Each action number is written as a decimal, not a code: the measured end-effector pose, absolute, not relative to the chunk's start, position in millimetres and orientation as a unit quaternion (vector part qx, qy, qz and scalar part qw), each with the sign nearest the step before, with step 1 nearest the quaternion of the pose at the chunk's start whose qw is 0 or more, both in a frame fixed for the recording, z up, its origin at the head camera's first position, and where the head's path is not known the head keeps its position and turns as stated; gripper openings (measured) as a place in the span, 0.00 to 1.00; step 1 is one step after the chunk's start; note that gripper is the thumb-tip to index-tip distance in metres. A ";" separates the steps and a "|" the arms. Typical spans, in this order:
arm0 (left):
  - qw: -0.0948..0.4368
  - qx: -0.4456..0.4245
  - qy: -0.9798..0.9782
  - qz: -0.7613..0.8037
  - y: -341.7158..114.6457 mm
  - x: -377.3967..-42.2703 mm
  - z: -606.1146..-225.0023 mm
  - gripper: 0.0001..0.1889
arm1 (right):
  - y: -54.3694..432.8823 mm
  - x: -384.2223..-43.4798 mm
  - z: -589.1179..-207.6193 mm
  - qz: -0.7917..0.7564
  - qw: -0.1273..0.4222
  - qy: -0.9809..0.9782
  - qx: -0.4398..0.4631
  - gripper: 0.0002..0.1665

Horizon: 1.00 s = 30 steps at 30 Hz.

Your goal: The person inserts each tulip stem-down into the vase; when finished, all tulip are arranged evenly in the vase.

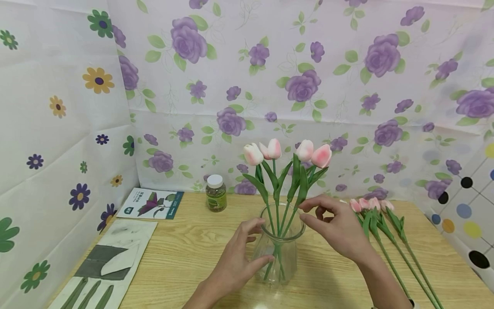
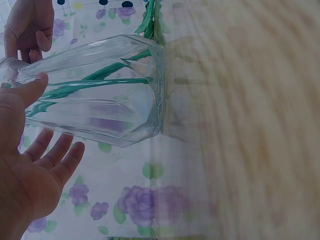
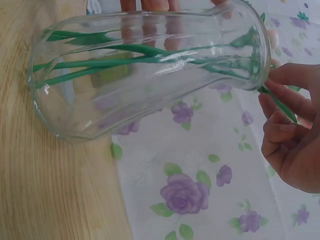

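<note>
A clear glass vase (image 1: 275, 253) stands upright on the table with several pink-and-white artificial tulips (image 1: 305, 151) in it, their green stems crossing inside the glass. Around its left side my left hand (image 1: 239, 255) is loosely cupped, the forefinger tip right at the rim and the thumb overlapping the front. In the left wrist view its other fingers (image 2: 62, 155) show against the wall cloth below the glass edge. At the right of the rim is my right hand (image 1: 335, 225), thumb and forefinger tips a little apart beside a tulip leaf (image 3: 280, 104).
More tulips (image 1: 386, 227) lie on the table at the right. A white-capped jar (image 1: 216, 197) stands at the back, left of the vase. At the left lie a booklet (image 1: 152, 203) and a white sheet with a grey pattern (image 1: 104, 257). Flowered cloth (image 1: 266, 81) hangs behind.
</note>
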<state>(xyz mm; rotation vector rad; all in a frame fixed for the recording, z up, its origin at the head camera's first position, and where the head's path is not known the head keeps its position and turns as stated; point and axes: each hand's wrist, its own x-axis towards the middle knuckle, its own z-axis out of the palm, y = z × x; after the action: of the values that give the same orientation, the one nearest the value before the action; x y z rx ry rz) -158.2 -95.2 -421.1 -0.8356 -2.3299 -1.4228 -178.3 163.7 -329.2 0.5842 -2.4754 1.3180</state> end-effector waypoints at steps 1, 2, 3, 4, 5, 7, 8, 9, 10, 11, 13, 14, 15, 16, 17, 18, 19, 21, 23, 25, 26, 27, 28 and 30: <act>0.143 -0.289 -0.808 -0.493 -95.0 -158.2 -421.0 0.45 | 166.0 -178.6 -329.8 0.458 0.136 -0.855 0.201 0.05; 0.143 -0.289 -0.808 -0.492 -94.8 -158.2 -420.8 0.45 | 168.5 -178.9 -330.4 0.461 0.134 -0.854 0.200 0.05; 0.144 -0.289 -0.809 -0.492 -94.6 -158.0 -420.7 0.44 | 171.3 -179.3 -330.9 0.464 0.132 -0.853 0.201 0.05; 0.144 -0.288 -0.809 -0.492 -94.4 -157.9 -420.6 0.45 | 174.2 -179.6 -331.3 0.467 0.130 -0.851 0.201 0.05; 0.144 -0.288 -0.809 -0.491 -94.3 -157.8 -420.5 0.45 | 177.3 -179.7 -331.5 0.469 0.129 -0.851 0.199 0.05; 0.144 -0.287 -0.810 -0.492 -94.1 -157.6 -420.3 0.45 | 184.1 -180.7 -331.4 0.467 0.137 -0.852 0.191 0.05; 0.144 -0.286 -0.810 -0.492 -94.0 -157.5 -420.3 0.45 | 188.1 -181.5 -331.0 0.468 0.141 -0.852 0.188 0.05; 0.145 -0.286 -0.809 -0.492 -94.0 -157.5 -420.3 0.45 | 192.4 -182.3 -330.6 0.468 0.145 -0.852 0.184 0.06; 0.147 -0.287 -0.809 -0.492 -94.0 -157.6 -420.3 0.45 | 197.0 -183.3 -330.5 0.464 0.150 -0.855 0.178 0.06; 0.149 -0.288 -0.808 -0.492 -94.0 -157.7 -420.5 0.45 | 202.0 -184.6 -330.3 0.461 0.154 -0.857 0.172 0.06; 0.153 -0.290 -0.808 -0.490 -94.1 -158.1 -420.9 0.45 | 212.8 -188.2 -330.6 0.458 0.158 -0.860 0.160 0.07; 0.156 -0.291 -0.807 -0.490 -94.2 -158.4 -421.2 0.45 | 218.6 -189.8 -331.2 0.457 0.156 -0.863 0.152 0.09; 0.157 -0.293 -0.806 -0.489 -94.2 -158.8 -421.5 0.45 | 224.3 -191.5 -332.2 0.454 0.154 -0.866 0.144 0.10; 0.159 -0.294 -0.806 -0.488 -94.2 -159.0 -421.9 0.45 | 229.8 -193.4 -333.5 0.450 0.153 -0.869 0.136 0.11; 0.160 -0.295 -0.806 -0.488 -94.3 -159.1 -422.3 0.45 | 235.1 -195.2 -334.9 0.448 0.151 -0.872 0.130 0.12; 0.161 -0.296 -0.806 -0.487 -94.3 -159.2 -422.7 0.45 | 240.1 -196.9 -336.6 0.443 0.149 -0.876 0.123 0.12; 0.161 -0.297 -0.806 -0.486 -94.3 -159.4 -423.0 0.45 | 244.9 -198.3 -338.4 0.437 0.146 -0.880 0.118 0.14; 0.162 -0.296 -0.806 -0.485 -94.3 -159.4 -423.4 0.45 | 253.3 -200.7 -341.7 0.423 0.140 -0.889 0.110 0.15; 0.164 -0.296 -0.806 -0.485 -94.4 -159.3 -423.5 0.45 | 260.8 -202.5 -344.8 0.408 0.132 -0.897 0.106 0.16; 0.165 -0.297 -0.806 -0.485 -94.5 -159.3 -423.3 0.45 | 267.9 -203.9 -347.9 0.399 0.120 -0.903 0.105 0.17; 0.166 -0.298 -0.805 -0.485 -94.6 -159.3 -423.2 0.45 | 271.3 -204.5 -349.6 0.396 0.115 -0.905 0.104 0.17; 0.167 -0.299 -0.805 -0.484 -94.6 -159.3 -423.1 0.45 | 274.9 -205.3 -351.5 0.394 0.110 -0.907 0.105 0.17; 0.168 -0.299 -0.805 -0.484 -94.6 -159.3 -423.0 0.45 | 278.5 -206.2 -353.6 0.390 0.106 -0.908 0.107 0.17; 0.170 -0.300 -0.806 -0.481 -94.6 -159.4 -422.9 0.45 | 285.4 -208.4 -358.0 0.384 0.100 -0.912 0.107 0.17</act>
<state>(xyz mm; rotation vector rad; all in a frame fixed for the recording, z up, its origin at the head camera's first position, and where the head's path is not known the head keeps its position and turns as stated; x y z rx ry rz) -159.4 -94.6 -422.9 -0.8526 -2.2899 -1.3675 -208.4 285.4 -358.0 0.3168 -2.6960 1.1347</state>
